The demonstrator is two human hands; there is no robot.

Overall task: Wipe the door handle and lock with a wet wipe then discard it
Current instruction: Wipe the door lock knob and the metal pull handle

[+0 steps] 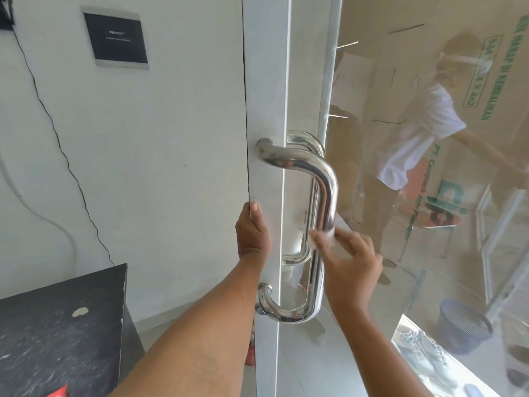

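Both busy: left grip [253,236] clasps the door [266,96] edge; right grip [352,265] pinches wet wipe [329,240] (white) round handle [326,190].

- Left hand [253,233] grips the door [264,81] by its edge, left of the handle [326,196].
- Right hand [352,267] holds a wipe [322,239] against the handle.
- A sign [116,37] hangs on the wall [157,138], left of the door.

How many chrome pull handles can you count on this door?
2. One pull handle is on the near face, where the right hand holds the wet wipe; the other is on the far face, partly hidden by the door frame.
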